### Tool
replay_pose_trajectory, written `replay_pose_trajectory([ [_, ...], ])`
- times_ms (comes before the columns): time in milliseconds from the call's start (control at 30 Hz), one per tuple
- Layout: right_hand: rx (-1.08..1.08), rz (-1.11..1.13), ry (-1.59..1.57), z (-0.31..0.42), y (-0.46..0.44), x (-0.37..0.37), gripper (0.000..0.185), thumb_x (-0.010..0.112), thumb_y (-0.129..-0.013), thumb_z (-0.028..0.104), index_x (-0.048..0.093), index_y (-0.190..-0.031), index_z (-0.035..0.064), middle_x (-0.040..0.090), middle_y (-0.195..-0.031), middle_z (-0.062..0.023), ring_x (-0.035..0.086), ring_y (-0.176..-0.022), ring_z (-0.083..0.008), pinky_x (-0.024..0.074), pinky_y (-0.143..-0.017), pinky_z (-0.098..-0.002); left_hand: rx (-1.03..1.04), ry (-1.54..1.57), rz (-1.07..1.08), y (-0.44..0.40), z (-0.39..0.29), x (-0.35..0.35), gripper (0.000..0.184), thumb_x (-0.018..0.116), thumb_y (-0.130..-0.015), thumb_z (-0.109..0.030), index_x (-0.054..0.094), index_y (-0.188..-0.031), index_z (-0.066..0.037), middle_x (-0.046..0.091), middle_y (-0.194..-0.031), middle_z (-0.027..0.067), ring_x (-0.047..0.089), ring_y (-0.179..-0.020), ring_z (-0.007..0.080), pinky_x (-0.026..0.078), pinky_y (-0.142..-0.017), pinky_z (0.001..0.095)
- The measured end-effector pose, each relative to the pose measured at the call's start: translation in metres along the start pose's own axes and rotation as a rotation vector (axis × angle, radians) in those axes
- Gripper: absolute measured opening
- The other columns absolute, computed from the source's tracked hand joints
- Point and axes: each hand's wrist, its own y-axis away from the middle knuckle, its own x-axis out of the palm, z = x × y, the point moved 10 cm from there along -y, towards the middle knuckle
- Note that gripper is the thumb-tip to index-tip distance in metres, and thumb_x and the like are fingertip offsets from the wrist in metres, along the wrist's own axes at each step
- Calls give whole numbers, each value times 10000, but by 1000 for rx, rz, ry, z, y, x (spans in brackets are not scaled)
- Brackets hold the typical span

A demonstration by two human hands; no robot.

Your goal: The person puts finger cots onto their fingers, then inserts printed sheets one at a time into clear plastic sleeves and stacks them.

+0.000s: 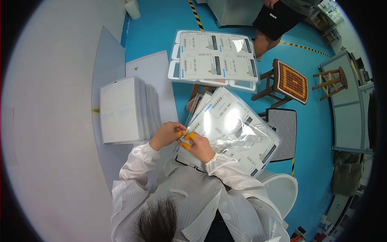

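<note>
A white printed sheet with blue lettering and boxed labels lies tilted on a stack in front of my body. My left hand is closed in a pinch at the sheet's left edge. Close beside it, my right hand also pinches there, its wrist over the sheet. Orange finger covers show on my fingers. Crumpled clear film lies loose over the sheet's right part, shiny with glare. The exact spot between my fingertips is partly hidden.
More printed sheets lie stacked ahead. At left stands a pile of white panels on a pale surface. A stool with a beaded mat, a grey cushioned seat and a white bin are at right. A person stands beyond.
</note>
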Motion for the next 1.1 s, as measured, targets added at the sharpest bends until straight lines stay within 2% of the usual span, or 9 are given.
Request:
replay_pose_trajectory([
  [133,-53,-32,87,5,1,7,294,750,-659,224,574,-784,25,569,-746,-97,574,-575,-268,457,-507,-341,-49,42,-11,0,4,1,175,567,-754,21,632,-916,11,638,-745,72,593,-619,112,498,-553,227],
  [300,244,-235,53,-41,0,-30,249,730,-686,188,574,-784,21,563,-741,-105,566,-570,-277,455,-506,-340,-32,36,1,-3,3,2,185,567,-746,27,637,-917,10,639,-737,71,592,-606,114,514,-563,232],
  [367,253,-260,52,-35,0,-41,233,722,-696,172,575,-792,19,560,-735,-111,558,-554,-282,454,-502,-337,-49,-14,-25,-4,2,-1,184,560,-743,30,640,-907,10,641,-731,71,595,-605,114,516,-561,232],
  [467,39,-130,48,-2,-1,-19,232,704,-718,183,577,-813,14,567,-795,-114,570,-571,-287,465,-517,-350,-29,6,-19,-5,2,-1,178,557,-748,23,643,-904,12,642,-735,74,600,-617,115,517,-561,235],
  [733,83,5,63,-17,2,9,141,645,-753,103,572,-764,-17,557,-825,-150,580,-674,-340,482,-584,-373,50,181,90,2,1,7,241,533,-778,60,617,-999,21,638,-807,69,610,-703,120,524,-649,232],
  [833,59,20,-99,-15,-1,-7,88,604,-786,56,562,-806,-19,560,-832,-155,593,-695,-298,482,-598,-357,75,324,162,4,0,5,286,522,-790,84,596,-1059,22,630,-869,66,613,-777,126,526,-721,241],
  [967,214,-331,-544,-67,6,-82,76,528,-879,106,529,-877,30,580,-814,-68,577,-787,-167,461,-710,-306,-9,368,174,-5,23,5,322,512,-792,88,573,-1103,28,627,-911,78,616,-790,138,521,-744,253],
  [1033,193,-659,-929,-91,13,-122,83,493,-904,136,504,-927,57,586,-809,-54,574,-800,-182,459,-789,-317,-12,377,185,-12,29,9,321,520,-801,76,567,-1114,22,623,-940,80,617,-794,139,521,-750,255],
  [1100,182,-698,-1068,-98,18,-136,100,475,-914,151,482,-956,60,572,-784,-57,562,-738,-175,463,-808,-333,-17,381,197,-18,33,9,321,528,-809,64,561,-1124,16,620,-970,83,618,-798,139,521,-755,256],
])
